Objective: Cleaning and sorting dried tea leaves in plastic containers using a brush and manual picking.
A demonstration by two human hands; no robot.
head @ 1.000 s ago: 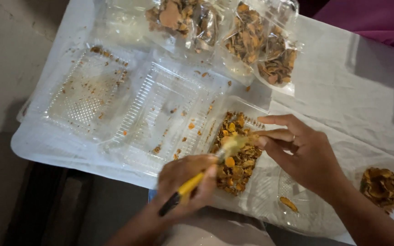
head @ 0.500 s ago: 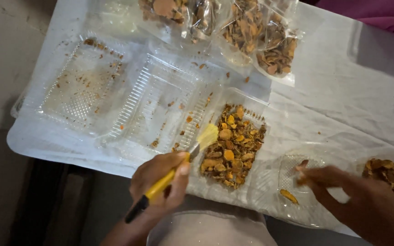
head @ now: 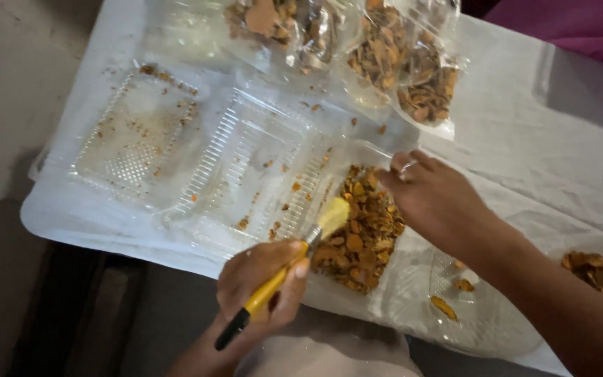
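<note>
My left hand [head: 263,286] grips a small brush [head: 280,279] with a yellow and black handle; its yellowish bristles rest at the left edge of a heap of orange-brown dried pieces [head: 359,234]. That heap lies in a clear plastic tray [head: 371,157] near the table's front. My right hand [head: 434,199] reaches over the heap's far right side, fingers curled down onto the tray rim or the pieces; whether it holds anything is hidden.
Two clear ribbed trays [head: 134,139] [head: 246,167] with orange crumbs lie to the left on a white cloth [head: 546,139]. Clear bags of dried pieces [head: 406,63] sit at the back. A clear round dish [head: 483,321] and a loose pile [head: 598,272] are at the right.
My right hand came back from the round dish to the far side of the heap. The brush tip shifted slightly along the heap's left edge.
</note>
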